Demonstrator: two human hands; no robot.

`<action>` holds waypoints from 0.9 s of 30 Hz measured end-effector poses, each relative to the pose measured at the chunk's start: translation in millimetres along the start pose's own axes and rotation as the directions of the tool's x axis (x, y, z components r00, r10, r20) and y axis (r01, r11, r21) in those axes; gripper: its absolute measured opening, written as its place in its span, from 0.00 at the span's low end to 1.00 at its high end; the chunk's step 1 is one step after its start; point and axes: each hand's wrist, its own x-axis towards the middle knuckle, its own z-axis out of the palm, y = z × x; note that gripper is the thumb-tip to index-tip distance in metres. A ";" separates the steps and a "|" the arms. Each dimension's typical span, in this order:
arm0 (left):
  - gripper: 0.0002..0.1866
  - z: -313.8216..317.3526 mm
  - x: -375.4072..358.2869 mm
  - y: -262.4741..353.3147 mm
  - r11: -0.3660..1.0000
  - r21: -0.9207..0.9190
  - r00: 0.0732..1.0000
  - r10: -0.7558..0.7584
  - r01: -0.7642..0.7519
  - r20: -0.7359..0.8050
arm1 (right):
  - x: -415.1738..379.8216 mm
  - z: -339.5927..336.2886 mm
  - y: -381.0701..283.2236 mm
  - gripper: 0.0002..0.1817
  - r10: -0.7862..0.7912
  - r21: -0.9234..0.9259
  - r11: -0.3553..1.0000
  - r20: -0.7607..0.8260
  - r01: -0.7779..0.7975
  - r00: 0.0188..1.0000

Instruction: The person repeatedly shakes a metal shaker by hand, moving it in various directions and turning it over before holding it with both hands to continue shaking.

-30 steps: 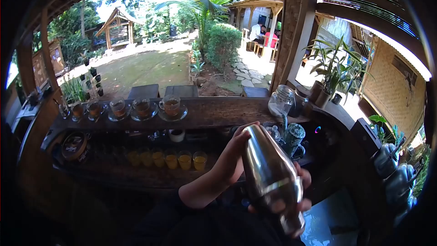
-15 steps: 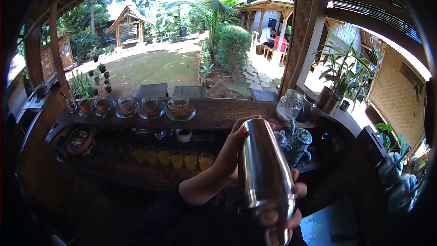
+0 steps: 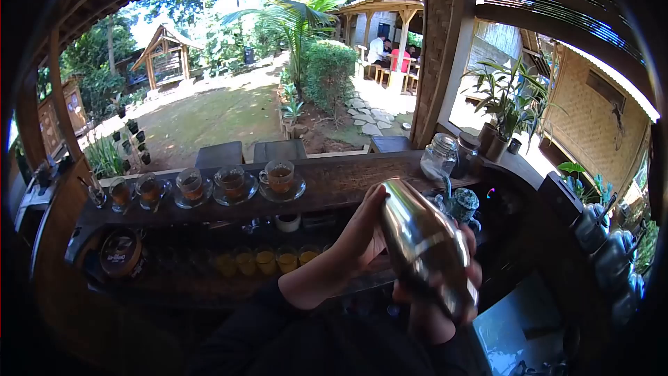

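Observation:
A shiny metal shaker [image 3: 424, 240] is held tilted in front of my body, its upper end leaning to the left. My left hand [image 3: 358, 240] is wrapped round the upper left side of the shaker. Round its lower right part are the fingers of my right hand [image 3: 438, 306], partly hidden behind the metal and a little blurred. Behind the shaker, several glass cups of brown drink on saucers, one of them a cup [image 3: 280, 177], line the wooden counter [image 3: 348, 179].
Several glasses of yellow drink [image 3: 266, 262] stand on the lower shelf. At the right are a glass jar [image 3: 440, 157], a patterned mug [image 3: 462, 203], a potted plant [image 3: 508, 108] and metal kettles [image 3: 612, 257]. People [image 3: 379, 50] sit far off under a shelter.
The shaker has tipped further to the left at its top and its lower end has swung up and right, with both hands on it. The whole view has shifted slightly.

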 end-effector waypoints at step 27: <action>0.26 -21.5 -54.4 36.3 0.982 -0.147 0.990 -0.102 0.115 0.098 | -11.7 46.9 -31.2 0.42 -0.127 0.040 0.991 -0.004 0.127 0.992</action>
